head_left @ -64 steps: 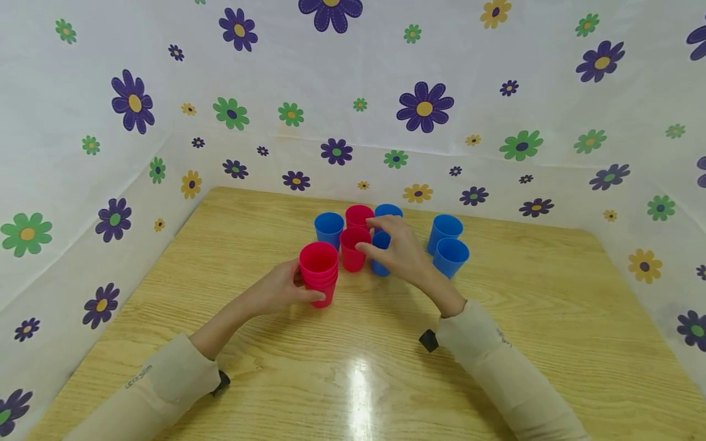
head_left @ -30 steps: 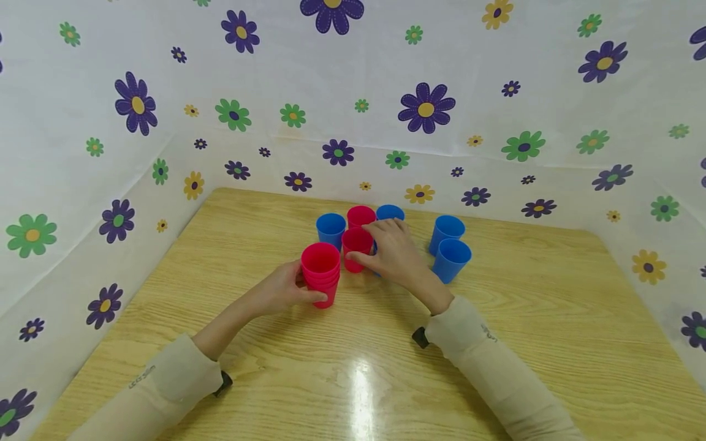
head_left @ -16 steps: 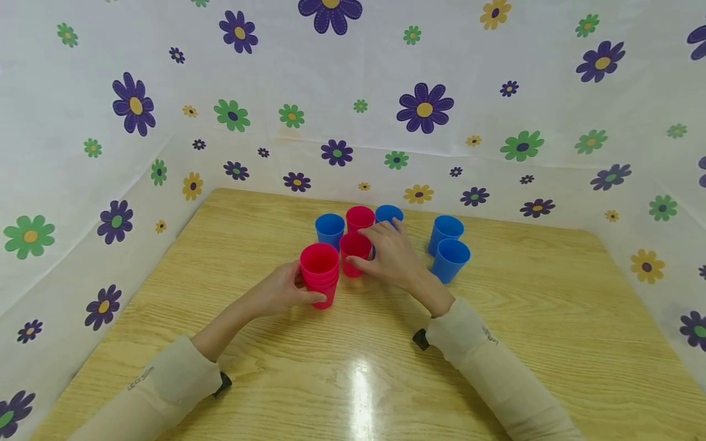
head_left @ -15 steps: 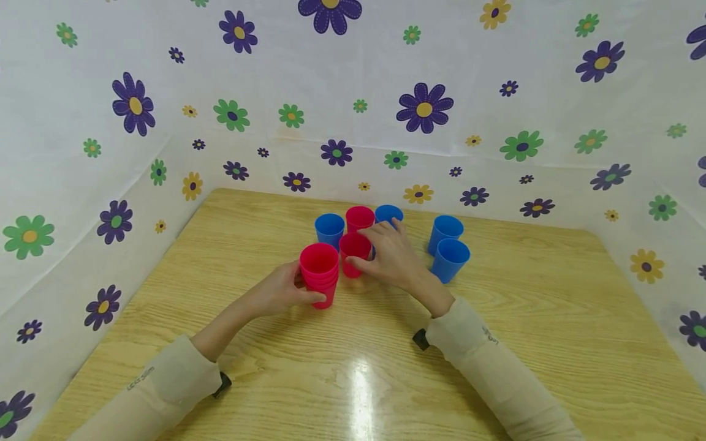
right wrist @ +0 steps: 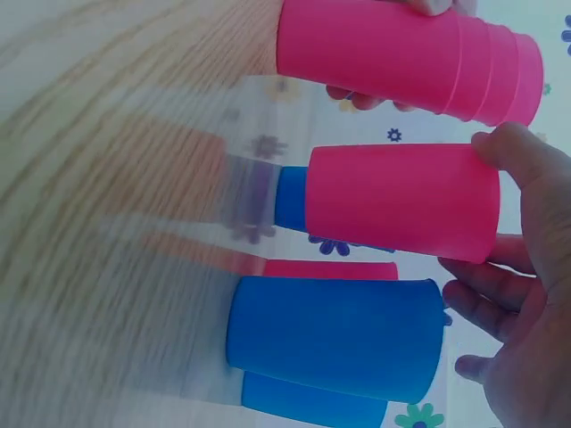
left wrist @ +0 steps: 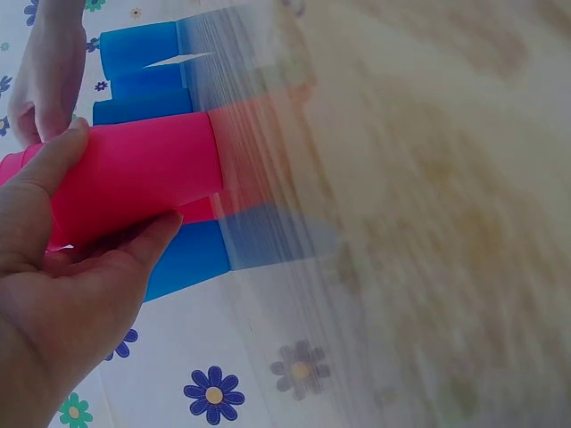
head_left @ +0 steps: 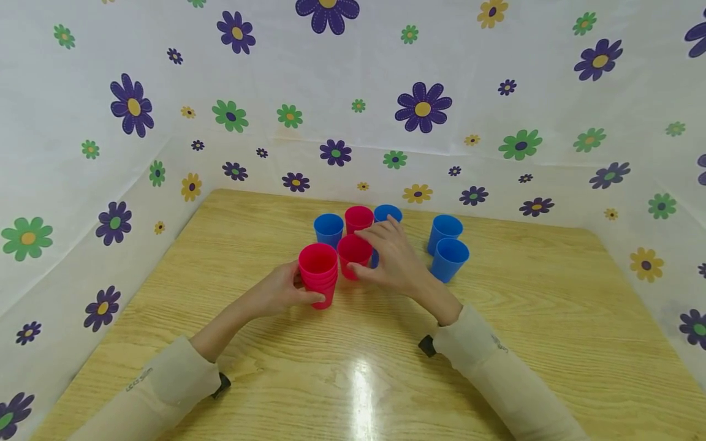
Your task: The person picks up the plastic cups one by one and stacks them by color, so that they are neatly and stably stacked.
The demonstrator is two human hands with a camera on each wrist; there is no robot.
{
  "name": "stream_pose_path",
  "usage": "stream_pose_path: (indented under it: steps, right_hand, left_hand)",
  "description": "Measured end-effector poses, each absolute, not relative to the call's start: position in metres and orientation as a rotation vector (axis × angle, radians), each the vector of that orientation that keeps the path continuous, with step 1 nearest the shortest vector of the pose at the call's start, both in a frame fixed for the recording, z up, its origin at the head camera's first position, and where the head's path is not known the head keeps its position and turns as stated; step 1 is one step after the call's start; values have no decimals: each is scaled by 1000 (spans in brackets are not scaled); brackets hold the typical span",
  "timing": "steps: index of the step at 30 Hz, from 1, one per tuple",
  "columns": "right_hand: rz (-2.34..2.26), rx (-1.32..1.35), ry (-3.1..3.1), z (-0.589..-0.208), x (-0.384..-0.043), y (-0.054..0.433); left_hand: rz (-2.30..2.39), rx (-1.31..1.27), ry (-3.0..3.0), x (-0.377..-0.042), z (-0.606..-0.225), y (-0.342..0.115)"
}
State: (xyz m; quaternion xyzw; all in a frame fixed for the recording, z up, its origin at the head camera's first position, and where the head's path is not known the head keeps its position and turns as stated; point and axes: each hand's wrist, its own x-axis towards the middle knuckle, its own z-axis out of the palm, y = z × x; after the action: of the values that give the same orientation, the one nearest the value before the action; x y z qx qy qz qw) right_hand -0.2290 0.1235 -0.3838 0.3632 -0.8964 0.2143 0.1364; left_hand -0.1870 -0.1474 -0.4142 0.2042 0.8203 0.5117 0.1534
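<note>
My left hand (head_left: 281, 290) grips a stack of nested red cups (head_left: 318, 269), thumb and fingers round its side. To the right of it, my right hand (head_left: 393, 260) pinches the rim of a single red cup (head_left: 353, 260) between thumb and fingers. In the right wrist view this red cup (right wrist: 401, 201) is upright and slightly off the table, apart from the red stack (right wrist: 401, 62). Behind it stand another red cup (head_left: 358, 218) and a blue cup (head_left: 328, 229). One more blue cup (head_left: 375, 258) is mostly hidden by my right hand.
Past my right fingers stands a blue cup (head_left: 388, 212) at the back. Two further blue cups, a rear one (head_left: 444, 229) and a nearer one (head_left: 449, 262), stand to the right of that hand. Flower-printed white cloth (head_left: 353, 79) walls the wooden table (head_left: 309, 373) behind and at both sides.
My right hand came onto the front red cup from the right, took its rim, and brought the cup slightly nearer to me. The left hand and its stack stay put.
</note>
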Motion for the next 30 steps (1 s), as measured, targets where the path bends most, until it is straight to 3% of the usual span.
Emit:
stream_pose_path:
  steps: [30]
  right_hand:
    - [1594, 1009, -2450, -377, -187, 160]
  left_hand:
    - [1452, 593, 2357, -189, -414, -148]
